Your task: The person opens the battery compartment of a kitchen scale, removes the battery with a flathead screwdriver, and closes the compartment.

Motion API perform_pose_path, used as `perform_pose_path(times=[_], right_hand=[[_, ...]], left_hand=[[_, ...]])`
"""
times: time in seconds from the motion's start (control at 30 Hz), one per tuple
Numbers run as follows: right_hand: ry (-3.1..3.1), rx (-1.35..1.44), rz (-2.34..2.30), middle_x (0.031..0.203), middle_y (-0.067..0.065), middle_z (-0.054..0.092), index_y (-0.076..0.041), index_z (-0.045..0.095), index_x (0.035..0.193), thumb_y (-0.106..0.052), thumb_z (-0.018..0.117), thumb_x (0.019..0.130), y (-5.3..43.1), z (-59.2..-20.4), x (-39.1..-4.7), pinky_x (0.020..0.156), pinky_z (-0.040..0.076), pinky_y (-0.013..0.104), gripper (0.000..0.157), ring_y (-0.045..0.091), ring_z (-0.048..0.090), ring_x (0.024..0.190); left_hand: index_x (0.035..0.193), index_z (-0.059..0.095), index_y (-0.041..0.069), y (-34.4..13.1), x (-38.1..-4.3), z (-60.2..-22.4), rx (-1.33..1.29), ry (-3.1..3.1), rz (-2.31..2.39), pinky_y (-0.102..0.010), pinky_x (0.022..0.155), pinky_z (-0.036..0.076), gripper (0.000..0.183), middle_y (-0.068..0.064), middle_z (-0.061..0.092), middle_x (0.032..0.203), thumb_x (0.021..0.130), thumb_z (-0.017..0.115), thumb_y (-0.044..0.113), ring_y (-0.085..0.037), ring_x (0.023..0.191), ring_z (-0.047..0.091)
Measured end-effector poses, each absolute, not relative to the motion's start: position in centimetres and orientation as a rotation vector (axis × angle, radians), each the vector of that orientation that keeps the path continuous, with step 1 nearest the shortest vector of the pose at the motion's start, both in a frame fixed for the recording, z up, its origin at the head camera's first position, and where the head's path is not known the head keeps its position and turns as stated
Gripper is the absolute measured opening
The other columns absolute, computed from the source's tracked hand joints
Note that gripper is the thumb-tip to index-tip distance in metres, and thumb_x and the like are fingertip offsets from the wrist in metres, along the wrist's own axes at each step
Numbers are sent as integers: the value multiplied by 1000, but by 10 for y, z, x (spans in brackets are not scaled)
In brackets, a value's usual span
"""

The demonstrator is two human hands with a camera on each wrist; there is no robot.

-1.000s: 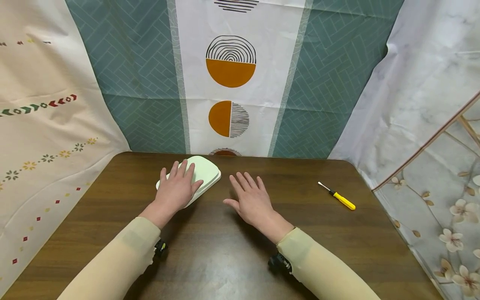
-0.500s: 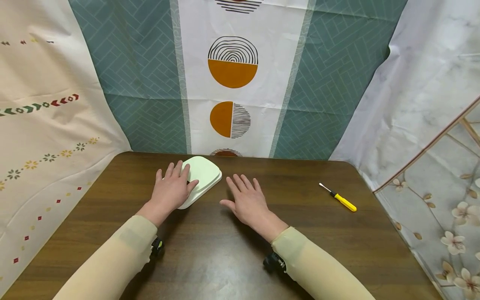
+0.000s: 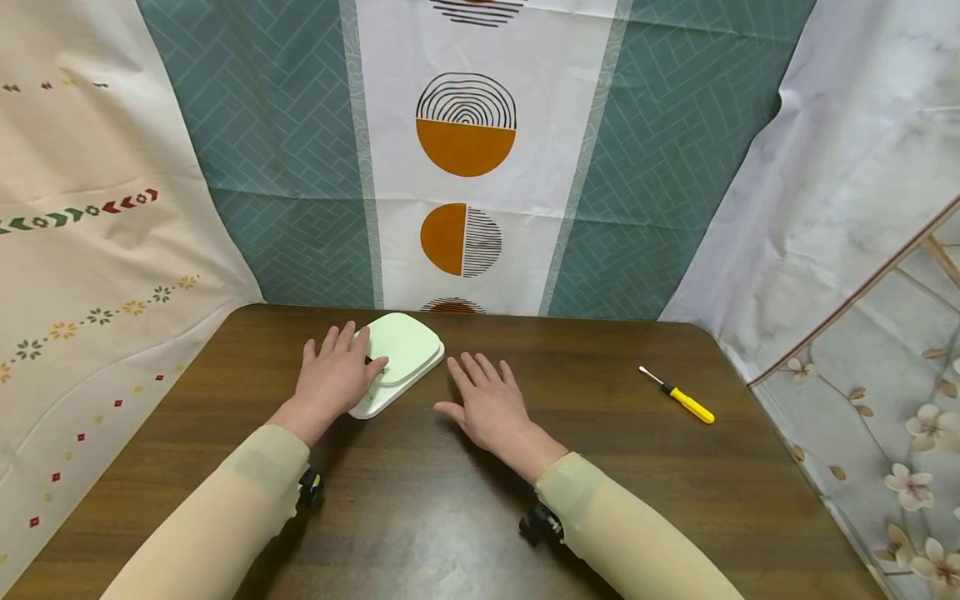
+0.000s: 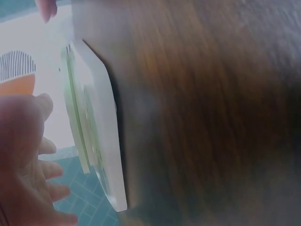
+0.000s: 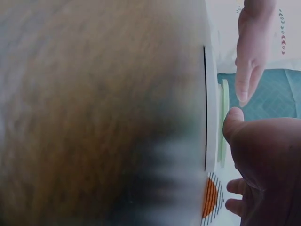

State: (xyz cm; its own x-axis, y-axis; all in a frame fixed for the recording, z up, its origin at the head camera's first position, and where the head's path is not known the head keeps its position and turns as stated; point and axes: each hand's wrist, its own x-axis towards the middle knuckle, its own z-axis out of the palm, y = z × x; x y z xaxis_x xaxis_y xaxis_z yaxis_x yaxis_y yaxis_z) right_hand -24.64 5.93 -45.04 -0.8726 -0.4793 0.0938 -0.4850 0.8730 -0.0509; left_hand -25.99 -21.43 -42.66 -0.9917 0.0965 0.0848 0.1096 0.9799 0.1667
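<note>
Seemingly the step is hovering: right hand [image 3: 491, 408] just right of the kitchen scale [image 3: 408, 346], left hand [image 3: 332, 375] at its left edge, both empty, fingers extended. Gripping would call for curling them. The scale rests on the table [image 3: 420, 492], screwdriver [image 3: 682, 398] well to its right.

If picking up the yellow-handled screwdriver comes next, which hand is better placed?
Right, I'd judge. The right hand is open, holds nothing and is nearer the screwdriver, which lies on its side of the table. The left hand is by the pale green device and would likely cross past the right.
</note>
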Motion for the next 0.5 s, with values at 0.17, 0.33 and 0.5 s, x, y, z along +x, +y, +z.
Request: perform_pose_path(times=[0.17, 0.33, 0.5], right_hand=[[-2984, 772, 113, 179, 9, 33, -20, 30, 177, -69, 44, 111, 55, -451, -246, 132, 22, 61, 83, 33, 28, 166], [-2984, 787, 124, 179, 9, 34, -19, 31, 177, -69, 44, 111, 53, -451, -245, 132, 22, 61, 84, 32, 29, 165], [-2979, 803, 133, 178, 9, 36, -19, 32, 176, -69, 47, 111, 51, -453, -246, 132, 24, 59, 83, 31, 32, 165]], left_hand=[[171, 30, -4, -219, -262, -427, -140, -3058, -283, -79, 125, 13, 77, -33, 24, 176, 117, 52, 46, -55, 163, 19], [170, 31, -4, -223, -265, -428, -136, -3066, -294, -79, 124, 16, 76, -34, 25, 175, 117, 52, 46, -57, 161, 21], [169, 31, -5, -226, -269, -429, -144, -3080, -297, -79, 123, 22, 77, -36, 28, 173, 116, 53, 46, -57, 159, 25]])
